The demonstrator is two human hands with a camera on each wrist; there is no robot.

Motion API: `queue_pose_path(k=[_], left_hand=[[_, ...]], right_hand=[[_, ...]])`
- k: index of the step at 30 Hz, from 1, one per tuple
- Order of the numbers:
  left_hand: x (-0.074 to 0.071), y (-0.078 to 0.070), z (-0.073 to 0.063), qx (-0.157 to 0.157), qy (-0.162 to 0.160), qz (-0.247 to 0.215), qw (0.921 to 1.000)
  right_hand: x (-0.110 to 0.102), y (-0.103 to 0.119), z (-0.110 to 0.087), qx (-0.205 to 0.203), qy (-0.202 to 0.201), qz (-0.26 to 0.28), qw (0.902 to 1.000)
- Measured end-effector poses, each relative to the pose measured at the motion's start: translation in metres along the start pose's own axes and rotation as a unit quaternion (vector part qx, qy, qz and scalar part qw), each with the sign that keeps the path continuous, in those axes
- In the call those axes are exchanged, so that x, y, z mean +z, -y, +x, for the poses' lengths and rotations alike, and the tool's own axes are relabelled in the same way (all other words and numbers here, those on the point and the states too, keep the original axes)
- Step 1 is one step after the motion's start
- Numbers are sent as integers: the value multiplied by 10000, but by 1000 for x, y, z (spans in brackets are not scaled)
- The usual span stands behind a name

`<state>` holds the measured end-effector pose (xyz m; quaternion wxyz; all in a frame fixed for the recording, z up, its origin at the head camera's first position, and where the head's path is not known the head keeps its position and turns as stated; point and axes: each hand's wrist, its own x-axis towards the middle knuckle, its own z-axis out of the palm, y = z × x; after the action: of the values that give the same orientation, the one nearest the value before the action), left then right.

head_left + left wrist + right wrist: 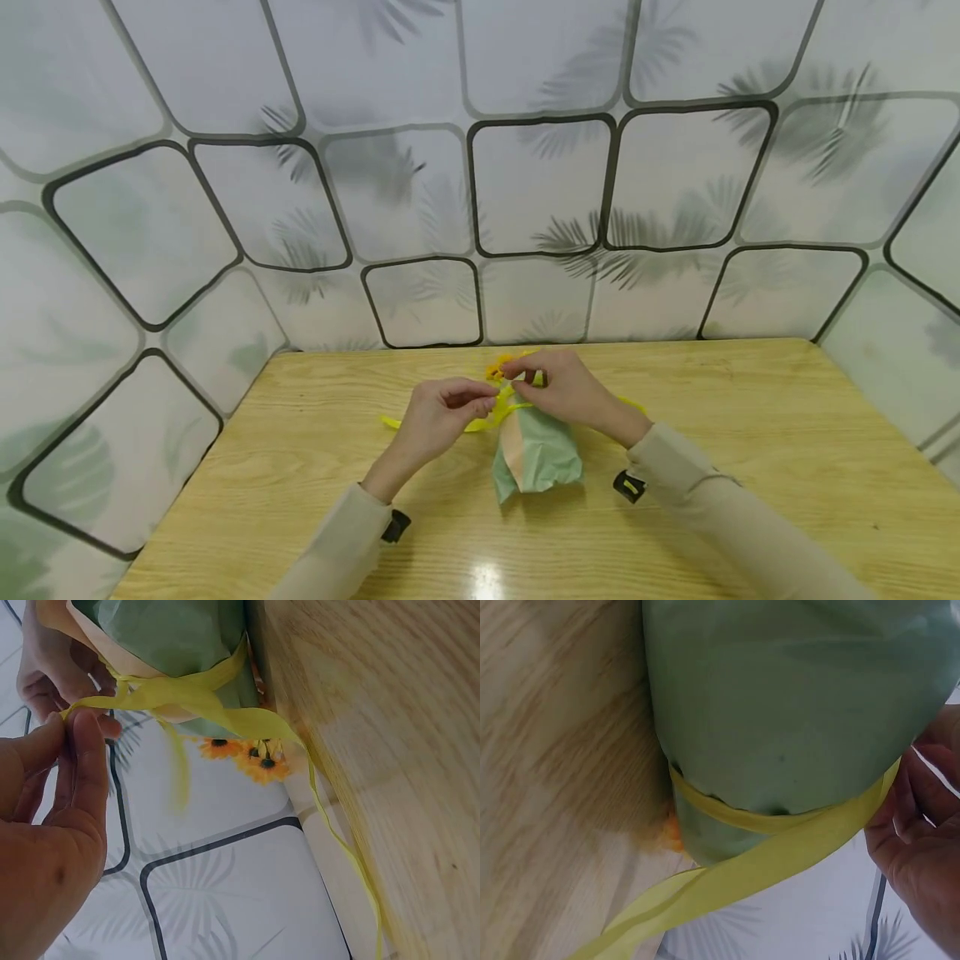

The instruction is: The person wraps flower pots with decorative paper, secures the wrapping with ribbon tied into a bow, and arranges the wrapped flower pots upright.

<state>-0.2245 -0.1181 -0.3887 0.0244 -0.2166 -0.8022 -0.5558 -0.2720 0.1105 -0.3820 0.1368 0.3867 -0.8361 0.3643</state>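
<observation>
A bouquet (551, 454) wrapped in pale green and peach paper lies on the table, its orange flowers (262, 766) showing at the far end. A yellow ribbon (780, 859) goes around the wrapping and crosses over itself near the flowers. My left hand (450, 408) pinches one part of the ribbon between thumb and fingertips, just left of the bouquet. Above the wrapping, my right hand (566, 387) has its thumb and fingers curled together at another part of the ribbon; the paper partly hides its fingertips in the right wrist view.
The bouquet rests on a light wooden table (300, 467). Loose ribbon ends trail to both sides across the tabletop. A patterned cloth wall (540, 183) with dark outlines and leaf prints stands behind the table and at its sides.
</observation>
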Motion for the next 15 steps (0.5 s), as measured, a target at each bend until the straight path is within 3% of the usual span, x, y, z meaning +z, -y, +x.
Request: queue_pose_path(k=[9, 15], left_hand=[[3, 3, 4, -40, -384, -32, 9992], [7, 3, 5, -136, -432, -36, 9990]], right_hand=[[-3, 5, -9, -304, 324, 677, 9967], [1, 5, -11, -371, 166, 657, 9970]])
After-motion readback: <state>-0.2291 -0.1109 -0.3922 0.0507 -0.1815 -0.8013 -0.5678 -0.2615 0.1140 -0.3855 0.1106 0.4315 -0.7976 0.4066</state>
